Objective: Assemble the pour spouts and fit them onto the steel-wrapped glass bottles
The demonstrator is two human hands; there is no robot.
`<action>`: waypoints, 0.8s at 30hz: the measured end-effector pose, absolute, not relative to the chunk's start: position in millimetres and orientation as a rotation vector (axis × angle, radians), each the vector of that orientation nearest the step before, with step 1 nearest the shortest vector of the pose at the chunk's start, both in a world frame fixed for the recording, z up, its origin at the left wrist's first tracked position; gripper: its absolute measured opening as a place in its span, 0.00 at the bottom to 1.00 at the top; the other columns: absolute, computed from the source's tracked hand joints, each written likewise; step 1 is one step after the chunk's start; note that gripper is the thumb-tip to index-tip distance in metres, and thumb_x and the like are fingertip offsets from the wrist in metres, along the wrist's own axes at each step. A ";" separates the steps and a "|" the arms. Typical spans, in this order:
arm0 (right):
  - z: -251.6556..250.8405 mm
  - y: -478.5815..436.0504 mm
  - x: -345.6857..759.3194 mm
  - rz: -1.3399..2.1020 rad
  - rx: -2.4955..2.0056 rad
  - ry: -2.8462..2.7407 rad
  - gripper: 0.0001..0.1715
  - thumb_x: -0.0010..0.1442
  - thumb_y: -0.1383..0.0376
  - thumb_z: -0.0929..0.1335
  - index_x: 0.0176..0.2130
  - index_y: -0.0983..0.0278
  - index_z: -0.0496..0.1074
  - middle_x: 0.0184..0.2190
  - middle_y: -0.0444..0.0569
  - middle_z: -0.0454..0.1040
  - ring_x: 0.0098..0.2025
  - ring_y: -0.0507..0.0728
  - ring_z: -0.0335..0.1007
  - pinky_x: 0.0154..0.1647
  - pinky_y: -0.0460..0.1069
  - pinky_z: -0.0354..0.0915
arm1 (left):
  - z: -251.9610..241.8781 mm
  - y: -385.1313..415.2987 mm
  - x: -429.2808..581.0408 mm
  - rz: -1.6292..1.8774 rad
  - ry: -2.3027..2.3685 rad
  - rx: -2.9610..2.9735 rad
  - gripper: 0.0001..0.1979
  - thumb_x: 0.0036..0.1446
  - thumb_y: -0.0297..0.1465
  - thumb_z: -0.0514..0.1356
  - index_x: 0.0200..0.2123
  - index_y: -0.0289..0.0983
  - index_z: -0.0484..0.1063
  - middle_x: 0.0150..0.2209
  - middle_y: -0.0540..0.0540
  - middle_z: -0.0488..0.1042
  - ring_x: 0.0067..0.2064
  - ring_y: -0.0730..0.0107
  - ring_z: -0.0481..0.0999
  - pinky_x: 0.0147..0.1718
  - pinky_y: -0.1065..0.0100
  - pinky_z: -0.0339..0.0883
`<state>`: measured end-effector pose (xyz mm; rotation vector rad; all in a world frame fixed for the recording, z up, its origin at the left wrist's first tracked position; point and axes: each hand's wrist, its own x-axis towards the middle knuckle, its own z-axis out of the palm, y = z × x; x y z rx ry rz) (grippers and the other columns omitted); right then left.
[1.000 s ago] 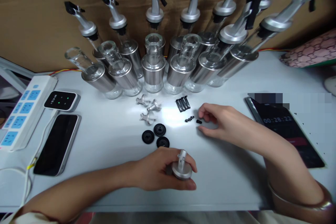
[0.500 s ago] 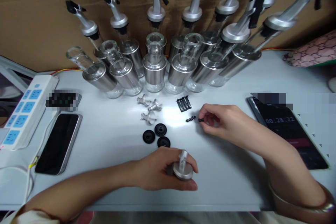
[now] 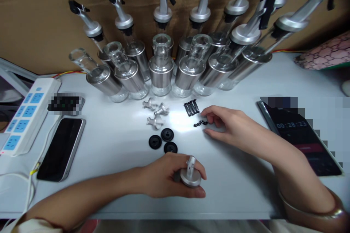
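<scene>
My left hand [image 3: 172,176] grips a silver pourer spout [image 3: 190,176] near the table's front edge, its narrow tube pointing up. Farther right, my right hand [image 3: 221,125] has thumb and forefinger apart around the right end of a row of small black plugs [image 3: 201,123]. Just behind that row lie several slim black levers [image 3: 191,107], side by side. To the left, three more silver spouts [image 3: 154,122] lie on their sides. Three round black seals [image 3: 155,142] rest in front of them, the nearest partly behind my left hand.
Open-necked glass bottles with steel sleeves [image 3: 161,69] stand behind the parts, and bottles with fitted pourers [image 3: 163,14] rise behind them. A white power strip [image 3: 30,113] and a black phone [image 3: 61,149] lie left. A phone with a running timer [image 3: 300,138] lies right, beside my forearm.
My right hand has moved slightly left and opened its fingers. The black plug it pinched now lies at the row's right end. My left hand stays still with the spout.
</scene>
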<state>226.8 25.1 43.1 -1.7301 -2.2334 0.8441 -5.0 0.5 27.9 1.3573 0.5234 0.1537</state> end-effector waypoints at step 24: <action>66.9 8.7 199.7 1.286 -1.168 -2.072 0.06 0.64 0.64 0.65 0.37 0.61 0.71 0.28 0.43 0.71 0.29 0.50 0.66 0.30 0.44 0.62 | 25.2 -3.3 -5.2 0.180 0.500 1.073 0.17 0.57 0.44 0.62 0.37 0.37 0.64 0.27 0.54 0.62 0.27 0.77 0.60 0.27 0.72 0.56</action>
